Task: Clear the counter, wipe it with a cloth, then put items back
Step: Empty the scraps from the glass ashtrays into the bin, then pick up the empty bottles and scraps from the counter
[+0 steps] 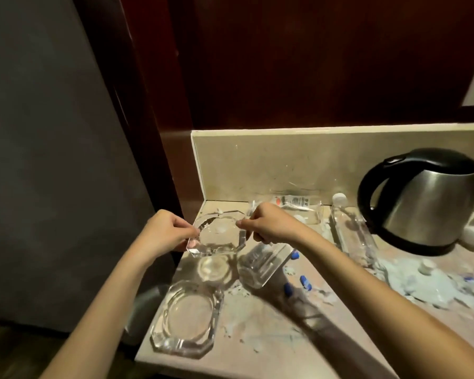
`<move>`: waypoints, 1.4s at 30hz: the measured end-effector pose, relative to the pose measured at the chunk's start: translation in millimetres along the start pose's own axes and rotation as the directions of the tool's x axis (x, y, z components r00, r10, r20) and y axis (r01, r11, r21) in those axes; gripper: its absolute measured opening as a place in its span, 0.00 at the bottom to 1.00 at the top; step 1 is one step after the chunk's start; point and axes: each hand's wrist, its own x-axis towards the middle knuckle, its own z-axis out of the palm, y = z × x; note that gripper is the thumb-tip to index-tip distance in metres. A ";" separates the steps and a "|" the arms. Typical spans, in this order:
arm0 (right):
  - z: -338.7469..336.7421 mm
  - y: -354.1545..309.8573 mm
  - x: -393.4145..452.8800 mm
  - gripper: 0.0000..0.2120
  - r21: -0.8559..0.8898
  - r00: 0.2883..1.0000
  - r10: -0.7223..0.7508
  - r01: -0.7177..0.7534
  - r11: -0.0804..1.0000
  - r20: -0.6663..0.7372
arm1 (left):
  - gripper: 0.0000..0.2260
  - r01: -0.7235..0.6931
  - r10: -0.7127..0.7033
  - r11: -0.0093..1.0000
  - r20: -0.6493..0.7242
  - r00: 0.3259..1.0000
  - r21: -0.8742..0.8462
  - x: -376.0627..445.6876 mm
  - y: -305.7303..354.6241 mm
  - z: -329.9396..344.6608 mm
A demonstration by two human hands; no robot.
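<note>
Both bare forearms reach forward and converge, the left hand [163, 231] and the right hand [268, 225] level with each other, fingers curled and pinching opposite edges of one glass dish [216, 239].

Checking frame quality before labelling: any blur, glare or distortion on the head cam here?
Head view: dim, warm light; the kettle and the litter at right are smeared by motion blur; wide-angle bend curves the backsplash edge; the glass ashtray held by the left hand and right hand shows bright glints; the right arm throws a dark shadow across the counter.
</note>
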 end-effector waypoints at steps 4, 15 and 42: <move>2.6 9.0 34.2 0.15 -0.106 0.995 0.075 -0.068 0.992 0.062 | 0.09 0.017 -0.019 0.990 0.014 1.000 0.137 35.7 -10.7 3.2; 17.6 15.3 73.9 0.19 -0.414 0.915 0.234 -0.084 0.906 0.327 | 0.07 0.022 -0.056 0.974 0.146 0.988 0.224 63.4 -37.3 18.8; -77.0 62.2 -61.6 0.14 -0.005 0.992 0.078 -0.079 0.997 -0.099 | 0.27 -0.446 0.363 0.749 0.260 0.895 0.490 31.4 64.6 96.5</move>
